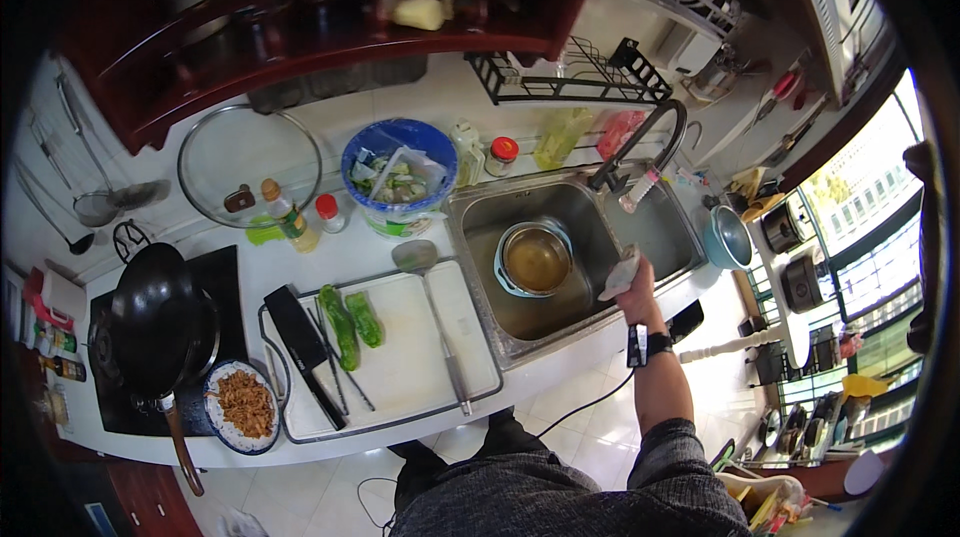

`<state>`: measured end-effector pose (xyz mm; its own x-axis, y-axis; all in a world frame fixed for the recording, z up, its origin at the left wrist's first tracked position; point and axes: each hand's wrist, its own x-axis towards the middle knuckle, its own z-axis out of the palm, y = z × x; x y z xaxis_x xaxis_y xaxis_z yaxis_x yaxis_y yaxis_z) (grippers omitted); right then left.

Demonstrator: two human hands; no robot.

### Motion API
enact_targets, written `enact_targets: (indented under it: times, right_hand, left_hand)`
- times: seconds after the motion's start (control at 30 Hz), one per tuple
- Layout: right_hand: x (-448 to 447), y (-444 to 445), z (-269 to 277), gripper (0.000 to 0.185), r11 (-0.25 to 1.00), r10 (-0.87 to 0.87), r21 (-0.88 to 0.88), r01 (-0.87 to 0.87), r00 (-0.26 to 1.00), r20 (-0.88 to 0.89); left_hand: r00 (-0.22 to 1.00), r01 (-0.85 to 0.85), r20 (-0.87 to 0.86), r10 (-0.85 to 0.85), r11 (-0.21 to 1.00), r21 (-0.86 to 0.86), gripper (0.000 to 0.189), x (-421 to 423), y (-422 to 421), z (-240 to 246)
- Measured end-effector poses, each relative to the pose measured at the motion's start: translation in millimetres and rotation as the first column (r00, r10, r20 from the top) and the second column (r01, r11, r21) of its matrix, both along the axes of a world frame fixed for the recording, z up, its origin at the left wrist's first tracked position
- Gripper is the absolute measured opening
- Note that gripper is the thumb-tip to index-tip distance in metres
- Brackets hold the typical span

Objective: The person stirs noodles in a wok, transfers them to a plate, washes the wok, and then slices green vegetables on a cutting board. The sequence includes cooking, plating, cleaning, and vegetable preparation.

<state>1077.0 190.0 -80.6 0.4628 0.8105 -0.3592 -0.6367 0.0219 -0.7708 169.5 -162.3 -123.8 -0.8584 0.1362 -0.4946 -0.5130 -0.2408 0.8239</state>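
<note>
Over the front edge of the double-bowl steel sink [480,237], my right hand [640,295] grips a pale, crumpled cloth [621,276]. My left hand is out of view. Inside the larger bowl stands a metal pot [537,259] with brownish liquid, apparently within a light-blue basin [510,287]. To the left lies a white cutting board [409,387]. On it are two green peppers [339,327], a black cleaver [304,357], a pair of chopsticks [341,364] and a long-handled metal spatula [435,304].
A black wok [154,319] tilts on the cooktop [225,282], its wooden handle past the counter edge. Beside it sits a plate of cooked shredded food [244,406]. A blue-rimmed bucket [401,218] holds scraps. The black faucet [660,116] arches above the sink.
</note>
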Motion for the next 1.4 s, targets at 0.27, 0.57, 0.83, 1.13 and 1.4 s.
enact_targets:
  times: [0.27, 0.57, 0.83, 1.13, 1.4]
  right_hand:
    - [132.2, 92.2, -7.3, 0.016, 0.983, 0.178, 0.053, -0.178, 0.984, -0.004]
    - [165.3, 175.9, -0.1, 0.03, 0.968, 0.223, 0.048, -0.245, 0.933, 0.281]
    - [131.8, 150.1, -16.1, 0.029, 0.994, 0.054, 0.061, -0.091, 0.896, 0.441]
    - [51.7, 88.0, -99.0, 0.028, 0.971, 0.237, 0.082, -0.224, 0.879, -0.413]
    - [44.2, 97.7, -124.6, 0.025, 0.96, 0.28, 0.123, -0.252, 0.861, -0.425]
  left_hand:
    - [0.66, 0.385, 0.609, -0.44, 0.894, 0.229, 0.023, 168.9, -96.5, -72.8]
    - [0.678, 0.427, 0.698, -0.232, 0.897, -0.117, 0.026, 279.0, -81.0, -47.2]
    - [0.698, 0.54, 0.646, -0.307, 0.819, -0.194, 0.018, 305.2, -45.6, -36.4]
    - [0.722, 0.62, 0.563, -0.403, 0.739, -0.265, 0.018, 319.4, -7.3, -44.8]
    - [0.61, 0.774, 0.285, -0.74, 0.479, -0.414, 0.013, 320.5, -15.2, -56.0]
